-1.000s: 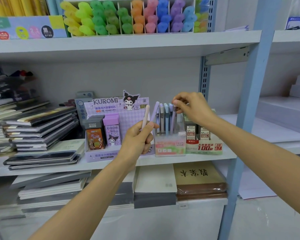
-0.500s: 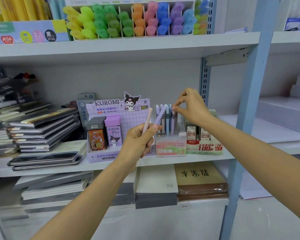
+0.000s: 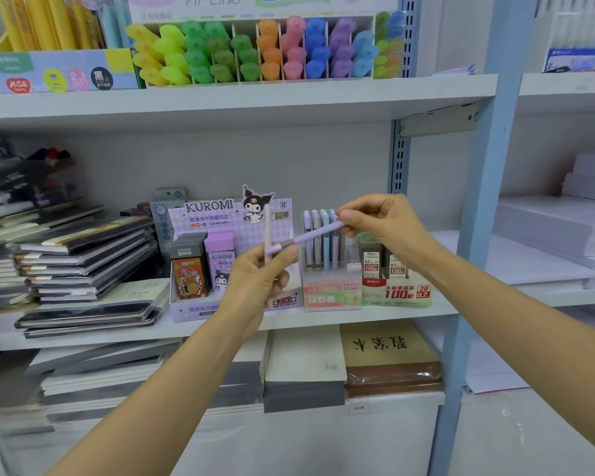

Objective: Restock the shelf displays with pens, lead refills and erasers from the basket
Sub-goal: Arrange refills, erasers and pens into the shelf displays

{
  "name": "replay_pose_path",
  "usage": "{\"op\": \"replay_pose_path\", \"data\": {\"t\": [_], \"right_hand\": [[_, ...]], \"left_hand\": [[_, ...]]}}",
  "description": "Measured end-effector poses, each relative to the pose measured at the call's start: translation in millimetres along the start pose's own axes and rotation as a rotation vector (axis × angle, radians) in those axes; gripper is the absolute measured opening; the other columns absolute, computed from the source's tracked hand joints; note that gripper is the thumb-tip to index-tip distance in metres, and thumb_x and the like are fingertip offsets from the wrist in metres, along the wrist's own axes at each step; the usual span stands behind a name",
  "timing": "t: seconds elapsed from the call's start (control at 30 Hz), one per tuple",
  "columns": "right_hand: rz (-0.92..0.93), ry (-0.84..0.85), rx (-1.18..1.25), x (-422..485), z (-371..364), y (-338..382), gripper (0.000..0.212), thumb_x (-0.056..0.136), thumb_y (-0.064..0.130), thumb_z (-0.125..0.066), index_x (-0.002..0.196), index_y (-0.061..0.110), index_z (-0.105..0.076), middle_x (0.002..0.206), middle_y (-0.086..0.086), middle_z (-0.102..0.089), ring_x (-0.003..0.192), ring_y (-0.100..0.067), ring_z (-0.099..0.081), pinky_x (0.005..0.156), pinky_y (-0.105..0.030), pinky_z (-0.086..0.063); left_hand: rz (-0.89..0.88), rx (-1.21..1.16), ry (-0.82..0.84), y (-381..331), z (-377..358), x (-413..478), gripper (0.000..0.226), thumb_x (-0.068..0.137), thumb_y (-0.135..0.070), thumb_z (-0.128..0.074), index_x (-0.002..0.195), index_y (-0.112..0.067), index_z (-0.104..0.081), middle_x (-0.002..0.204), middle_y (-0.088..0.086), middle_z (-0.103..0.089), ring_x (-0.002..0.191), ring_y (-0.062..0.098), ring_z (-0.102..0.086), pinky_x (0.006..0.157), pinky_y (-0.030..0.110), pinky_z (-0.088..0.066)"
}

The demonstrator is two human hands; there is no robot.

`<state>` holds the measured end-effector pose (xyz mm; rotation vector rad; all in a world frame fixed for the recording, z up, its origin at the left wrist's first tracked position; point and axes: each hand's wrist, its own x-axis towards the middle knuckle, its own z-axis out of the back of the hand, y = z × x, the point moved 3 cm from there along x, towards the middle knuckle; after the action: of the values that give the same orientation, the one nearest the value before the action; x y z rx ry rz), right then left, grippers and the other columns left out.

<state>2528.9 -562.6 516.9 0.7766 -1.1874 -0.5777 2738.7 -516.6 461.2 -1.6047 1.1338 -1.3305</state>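
Pens occupy the centre of the frame. The left hand (image 3: 258, 280) curls round the lower ends of a pale pink pen (image 3: 268, 228), held upright, and a slanting lilac pen (image 3: 313, 237), serving as a ready stock. The right hand (image 3: 382, 225) pinches the lilac pen's upper end between thumb and fingertips, probably to draw it free for the clear pen holder (image 3: 330, 290) just behind, right of centre. No basket is in view.
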Motion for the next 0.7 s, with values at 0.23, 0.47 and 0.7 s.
{"op": "replay_pose_path", "data": {"t": [0.23, 0.47, 0.7], "right_hand": [[-0.105, 0.292, -0.053, -20, -16, -16, 0.013, 0.084, 0.007, -0.071, 0.097, 0.007, -0.071, 0.088, -0.015, -0.073, 0.080, -0.029, -0.071, 0.073, -0.026, -0.058], [0.019, 0.156, -0.158, -6, -27, 8, 0.022, 0.090, 0.024, -0.066, 0.111, 0.019, -0.071, 0.097, 0.001, -0.074, 0.085, -0.012, -0.068, 0.072, -0.022, -0.056], [0.117, 0.004, -0.185, 7, -9, 27, 0.012, 0.096, 0.014, -0.055, 0.101, 0.011, -0.066, 0.082, -0.004, -0.070, 0.069, -0.011, -0.064, 0.067, -0.023, -0.055]], "left_hand": [[-0.097, -0.188, -0.085, -6, -11, 2, 0.008, 0.078, -0.024, -0.071, 0.083, -0.018, -0.071, 0.079, 0.009, -0.062, 0.049, 0.006, -0.050, 0.038, 0.013, -0.033], [-0.202, 0.167, 0.016, -7, -27, -3, 0.005, 0.087, -0.015, -0.069, 0.085, -0.010, -0.069, 0.052, -0.011, -0.062, 0.045, 0.001, -0.050, 0.046, 0.009, -0.039], [-0.066, 0.175, 0.041, -4, -31, 2, 0.013, 0.098, -0.019, -0.052, 0.099, -0.016, -0.065, 0.083, -0.001, -0.062, 0.071, 0.010, -0.051, 0.059, 0.018, -0.038]]}}
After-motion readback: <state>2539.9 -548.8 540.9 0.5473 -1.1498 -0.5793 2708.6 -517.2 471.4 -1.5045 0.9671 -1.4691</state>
